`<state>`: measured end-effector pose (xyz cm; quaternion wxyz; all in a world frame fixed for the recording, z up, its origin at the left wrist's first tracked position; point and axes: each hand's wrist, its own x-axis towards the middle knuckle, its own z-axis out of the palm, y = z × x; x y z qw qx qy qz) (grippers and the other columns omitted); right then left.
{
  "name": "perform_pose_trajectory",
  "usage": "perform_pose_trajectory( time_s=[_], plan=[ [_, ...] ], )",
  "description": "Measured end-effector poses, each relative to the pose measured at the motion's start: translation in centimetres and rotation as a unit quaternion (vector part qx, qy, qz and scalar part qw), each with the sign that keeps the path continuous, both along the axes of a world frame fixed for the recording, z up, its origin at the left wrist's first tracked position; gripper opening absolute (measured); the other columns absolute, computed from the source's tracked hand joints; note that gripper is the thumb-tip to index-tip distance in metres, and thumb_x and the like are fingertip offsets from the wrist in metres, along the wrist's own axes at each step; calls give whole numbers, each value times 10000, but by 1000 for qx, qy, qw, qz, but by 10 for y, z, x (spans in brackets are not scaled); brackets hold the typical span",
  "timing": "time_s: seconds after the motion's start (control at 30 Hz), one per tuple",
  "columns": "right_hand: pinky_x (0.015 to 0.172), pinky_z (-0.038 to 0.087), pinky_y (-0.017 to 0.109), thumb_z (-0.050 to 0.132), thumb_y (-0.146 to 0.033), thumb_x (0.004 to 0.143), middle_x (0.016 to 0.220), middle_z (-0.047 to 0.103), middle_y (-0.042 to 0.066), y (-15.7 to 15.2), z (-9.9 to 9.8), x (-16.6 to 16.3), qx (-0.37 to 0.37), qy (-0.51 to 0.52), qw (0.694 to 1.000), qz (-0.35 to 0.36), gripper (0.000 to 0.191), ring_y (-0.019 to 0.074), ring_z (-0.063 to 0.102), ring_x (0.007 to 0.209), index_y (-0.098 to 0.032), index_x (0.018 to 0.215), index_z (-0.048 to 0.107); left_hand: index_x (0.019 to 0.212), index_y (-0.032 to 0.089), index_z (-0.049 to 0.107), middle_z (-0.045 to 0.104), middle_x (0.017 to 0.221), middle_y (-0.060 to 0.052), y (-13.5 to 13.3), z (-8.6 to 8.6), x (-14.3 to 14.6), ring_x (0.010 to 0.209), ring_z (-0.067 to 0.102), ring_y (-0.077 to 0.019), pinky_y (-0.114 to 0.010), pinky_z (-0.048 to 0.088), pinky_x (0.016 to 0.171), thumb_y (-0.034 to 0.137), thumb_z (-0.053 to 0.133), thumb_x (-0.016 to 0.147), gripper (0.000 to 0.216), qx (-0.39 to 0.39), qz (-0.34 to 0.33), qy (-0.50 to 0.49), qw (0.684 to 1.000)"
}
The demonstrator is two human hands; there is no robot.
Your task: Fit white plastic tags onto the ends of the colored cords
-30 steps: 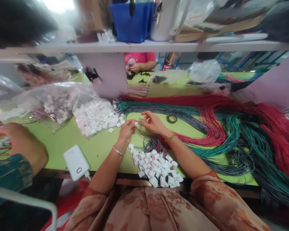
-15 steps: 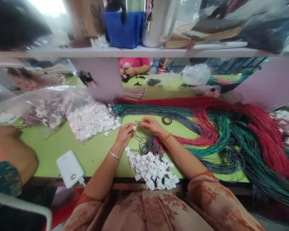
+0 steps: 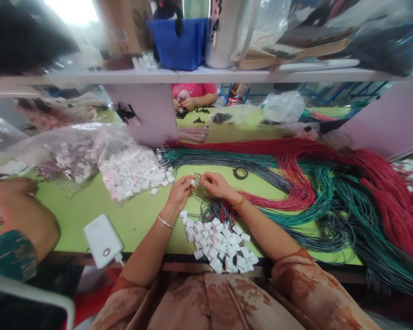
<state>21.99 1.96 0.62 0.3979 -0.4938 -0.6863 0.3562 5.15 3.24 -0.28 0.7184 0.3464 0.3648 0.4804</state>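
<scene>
My left hand [image 3: 180, 192] pinches a small white connector [image 3: 192, 182] over the green table [image 3: 137, 215]. Close to its right, my right hand [image 3: 216, 184] pinches thin wire ends [image 3: 197, 176] that meet the connector. Below both hands a bundle of red and green wires [image 3: 216, 211] leads into a heap of white connectors [image 3: 218, 243] at the table's near edge. Both hands are closed, fingertips almost touching each other.
A clear bag of white connectors [image 3: 131, 172] lies to the left, a white power bank [image 3: 102, 240] at the near edge. Long red and green wire bundles [image 3: 330, 192] cover the right. A tape roll [image 3: 240, 173] lies beyond my hands. Another person's arm [image 3: 19, 206] is at left; a person in pink [image 3: 192, 95] sits opposite.
My hands stay pinched together at the same spot on the table; the view has shifted slightly. The neighbour's arm at left moved a little.
</scene>
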Motion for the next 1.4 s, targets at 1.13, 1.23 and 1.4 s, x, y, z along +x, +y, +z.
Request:
perform_pose_trajectory(
  time_s=[1.13,1.23,1.4],
  plan=[
    [623,357,228,544,-306,784,746,636,26,14,9,-1,-36,-169,983,56,185,121,504,661,-139,774,621,1072,222,705,697,1033,-97,-83,36,41,963,626,-195,-316,475,890,309,609,835,270,529,-294,204,769],
    [631,342,247,559,-300,798,812,670,63,8,2,-25,-42,-318,947,27,163,150,540,697,-154,806,633,1164,190,658,701,1095,-101,-85,39,42,1014,633,-186,-288,469,914,348,552,875,345,563,-340,215,722],
    [641,339,260,498,-268,862,907,688,106,3,-12,-40,-86,-383,920,3,167,188,588,770,-160,893,622,884,166,713,718,928,-112,-37,47,-15,881,647,-210,-311,475,810,316,492,888,268,413,-144,556,707]
  ],
)
